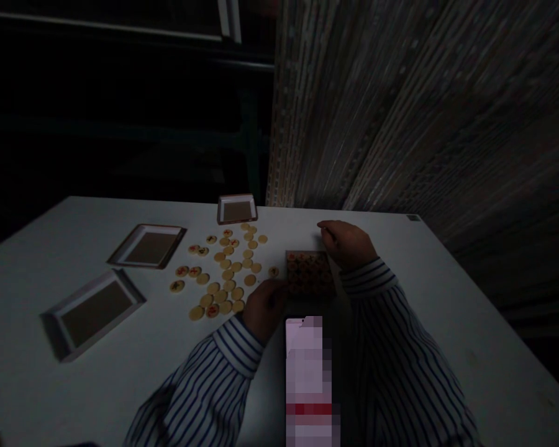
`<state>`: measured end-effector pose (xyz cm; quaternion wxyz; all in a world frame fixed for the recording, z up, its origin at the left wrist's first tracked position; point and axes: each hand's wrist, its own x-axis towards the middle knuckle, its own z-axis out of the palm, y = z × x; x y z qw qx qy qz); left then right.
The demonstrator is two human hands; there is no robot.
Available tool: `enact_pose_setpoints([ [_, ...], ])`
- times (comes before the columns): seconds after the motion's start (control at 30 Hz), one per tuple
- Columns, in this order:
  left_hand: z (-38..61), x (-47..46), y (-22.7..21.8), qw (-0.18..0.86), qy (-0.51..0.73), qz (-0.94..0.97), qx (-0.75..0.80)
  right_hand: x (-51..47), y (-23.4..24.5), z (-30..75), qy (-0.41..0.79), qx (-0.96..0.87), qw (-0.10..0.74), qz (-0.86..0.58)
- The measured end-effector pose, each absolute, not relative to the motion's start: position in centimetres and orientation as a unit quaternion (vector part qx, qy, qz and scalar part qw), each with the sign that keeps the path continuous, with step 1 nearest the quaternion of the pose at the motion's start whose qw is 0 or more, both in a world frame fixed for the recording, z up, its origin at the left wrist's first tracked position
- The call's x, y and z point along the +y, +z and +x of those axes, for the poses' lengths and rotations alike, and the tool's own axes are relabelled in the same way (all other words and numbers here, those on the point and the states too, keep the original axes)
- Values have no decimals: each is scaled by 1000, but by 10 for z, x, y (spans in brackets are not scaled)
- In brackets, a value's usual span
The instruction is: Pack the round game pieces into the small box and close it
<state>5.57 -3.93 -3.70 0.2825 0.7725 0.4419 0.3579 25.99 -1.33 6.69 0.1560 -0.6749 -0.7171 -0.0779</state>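
Note:
A small dark patterned board or folded sheet (309, 272) with red marks lies on the white table (447, 323) between my hands. My left hand (266, 305) rests at its lower left corner, fingers curled against its edge. My right hand (347, 243) is at its upper right, fingers bent in a pinch near the corner; what they hold is too dark to make out. Several round yellow game discs (226, 273) with red or dark marks lie scattered to the left of the board.
Two shallow box trays (148, 245) (93, 310) lie at the left, and a smaller box (236, 208) stands at the far edge. A blurred pinkish card (307, 379) hangs in front of me. A stack of boards forms a wall at the right. The room is dark.

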Motion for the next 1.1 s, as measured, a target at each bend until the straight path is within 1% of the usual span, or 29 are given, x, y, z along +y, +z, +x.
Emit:
enact_pose_setpoints([
  [0.33,51,-34,-26,284,400,749,445,-20,77,260,-111,-730,193,-647],
  [0.5,43,-16,-1,310,412,731,447,-25,83,256,-106,-737,197,-638],
  [0.67,24,25,29,281,444,700,484,-27,86,251,-92,-739,208,-634],
  [0.8,7,55,42,237,404,716,517,-27,88,246,-82,-738,208,-637],
  [0.97,-8,76,45,126,327,766,539,-19,91,237,-72,-743,189,-638],
  [1.1,-13,84,38,97,270,785,550,-10,93,228,-69,-757,168,-628],
])
